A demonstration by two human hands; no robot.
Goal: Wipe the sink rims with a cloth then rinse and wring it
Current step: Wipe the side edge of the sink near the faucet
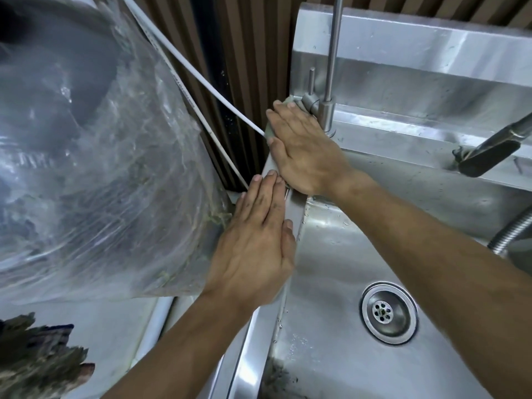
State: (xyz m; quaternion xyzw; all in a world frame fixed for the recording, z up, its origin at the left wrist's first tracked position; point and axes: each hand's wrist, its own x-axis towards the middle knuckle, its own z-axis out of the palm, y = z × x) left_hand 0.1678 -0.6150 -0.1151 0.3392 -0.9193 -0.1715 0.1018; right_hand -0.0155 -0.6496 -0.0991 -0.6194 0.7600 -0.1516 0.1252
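My right hand [302,145] lies flat, fingers straight, pressing the cloth [270,133] onto the far end of the sink's left rim [293,208], right at the corner by the tap [328,110]. Only a grey-green edge of the cloth shows, peeking out past the fingertips and along the hand's left side; the rest is hidden beneath my palm. My left hand [259,234] is also flat and holds nothing, resting on the same rim just nearer to me, its fingertips almost touching the right hand's heel.

The rim's long axis runs from that far corner back toward me, so I judge the wipe has to travel near-ward along it, and my left hand sits squarely in that path. It should lift clear, or slide ahead, before the right drags the cloth down. A bagged bin [100,154] crowds the rim's left side, leaving little room there.
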